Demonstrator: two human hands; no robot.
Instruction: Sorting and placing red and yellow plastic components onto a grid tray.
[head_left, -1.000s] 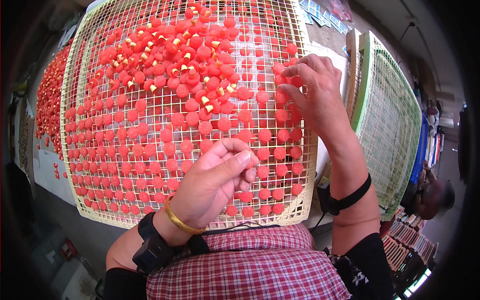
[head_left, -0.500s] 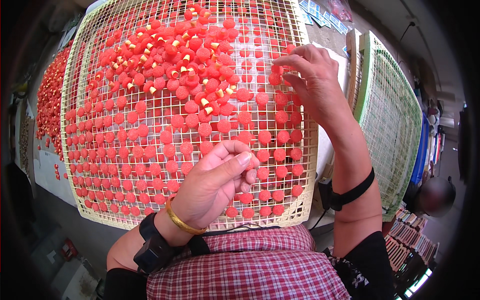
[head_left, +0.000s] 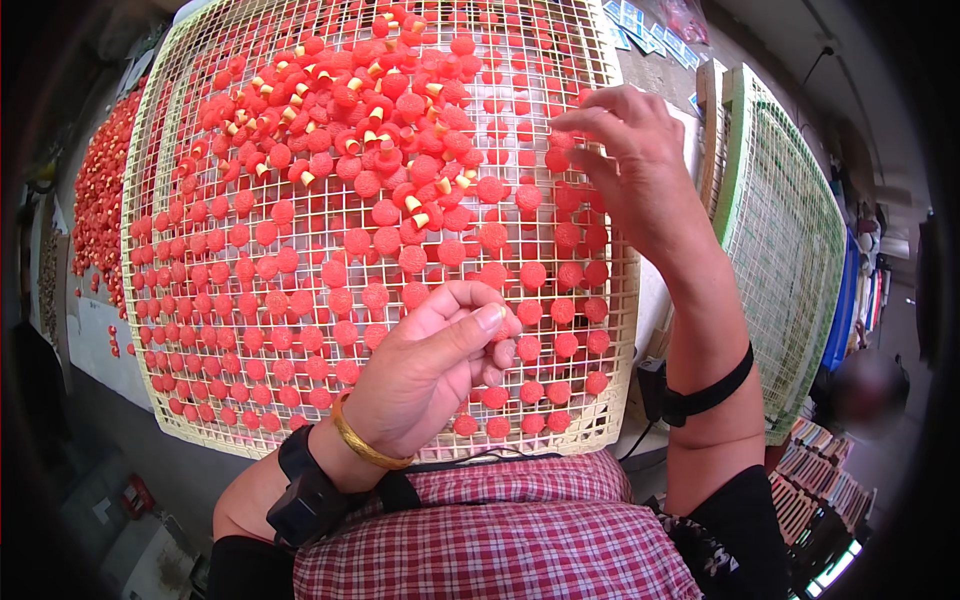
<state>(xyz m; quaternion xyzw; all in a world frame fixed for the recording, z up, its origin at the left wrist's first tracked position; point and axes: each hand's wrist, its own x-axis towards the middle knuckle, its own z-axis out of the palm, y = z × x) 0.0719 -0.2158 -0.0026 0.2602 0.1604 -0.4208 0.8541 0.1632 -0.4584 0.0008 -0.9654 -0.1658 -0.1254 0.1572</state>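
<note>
Cream grid [head_left: 618, 392] | right hand [head_left: 648, 170]: fingers parted near right edge | left hand [head_left: 415, 375]: fingers pinched | both holds unclear

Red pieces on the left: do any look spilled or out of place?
A few stray red pieces lie on the pale surface beside the rack. They sit apart from the big pile, so they look spilled.

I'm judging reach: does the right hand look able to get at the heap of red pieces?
Probably yes: between the right hand and the heap of red pieces lie only scattered ones, and the left hand is nearer the body, out of the way.
</note>
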